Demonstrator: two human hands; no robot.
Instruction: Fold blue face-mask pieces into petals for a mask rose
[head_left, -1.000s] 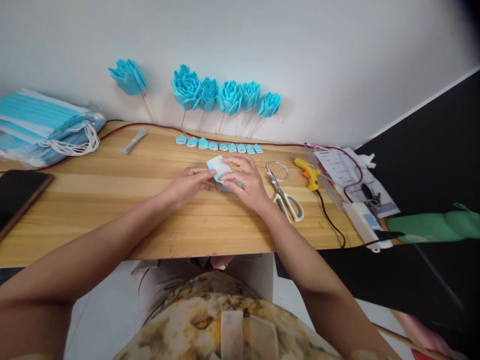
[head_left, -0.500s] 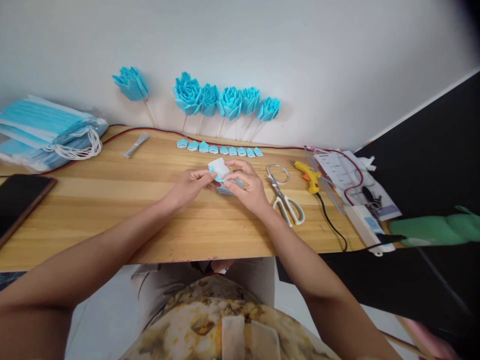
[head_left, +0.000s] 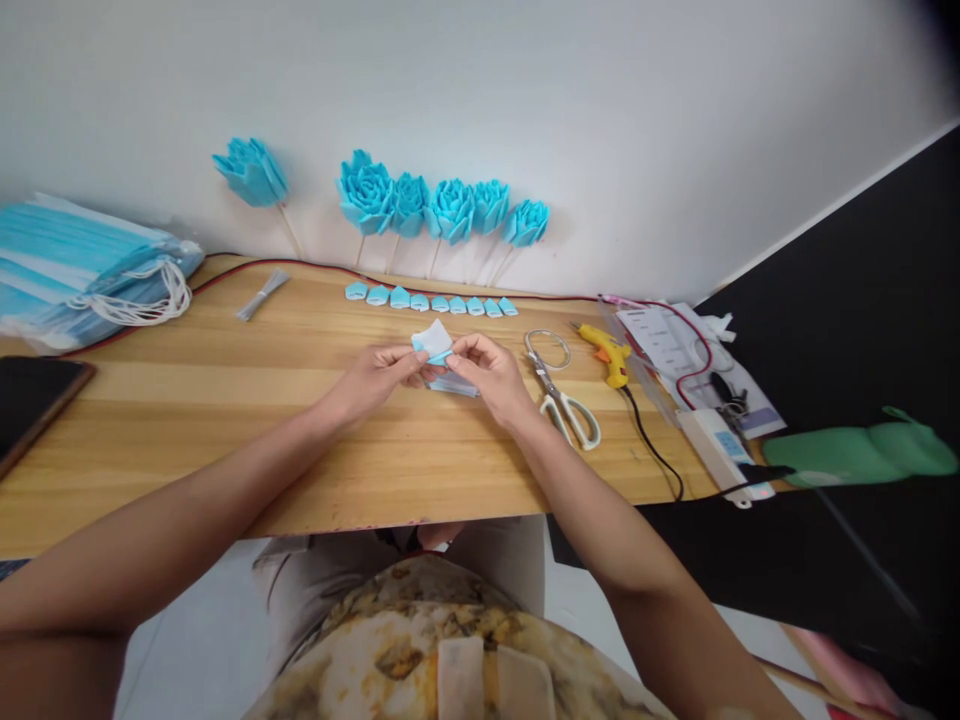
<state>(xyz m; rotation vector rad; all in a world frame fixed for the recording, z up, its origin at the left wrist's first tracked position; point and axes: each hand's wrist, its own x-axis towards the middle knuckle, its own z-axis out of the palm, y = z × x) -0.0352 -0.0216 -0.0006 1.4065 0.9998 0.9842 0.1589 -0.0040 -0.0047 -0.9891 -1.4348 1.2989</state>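
Note:
Between my two hands is a small blue-and-white piece of mask fabric (head_left: pixel 433 338), white side up, its near edge folded over to show a blue strip. My left hand (head_left: pixel 380 375) pinches its left end between thumb and fingers. At the right end, my right hand (head_left: pixel 487 370) pinches the folded edge. Just beneath lies a stack of cut fabric pieces (head_left: pixel 454 384) on the wooden table, partly hidden by my hands. Beyond them runs a row of several small folded blue petals (head_left: pixel 439 304).
Several blue fabric roses (head_left: pixel 452 211) on sticks lean against the wall. Scissors (head_left: pixel 562 400), a wire coil (head_left: pixel 548 350), a yellow glue gun (head_left: pixel 609 355) and a power strip (head_left: pixel 724 455) lie right. Left are bagged masks (head_left: pixel 82 265), a tie bundle (head_left: pixel 262 296) and a phone (head_left: pixel 37 400).
The near edge of the fabric piece has been folded up into a blue strip. My right fingers have closed in on its right corner. The view has shifted slightly.

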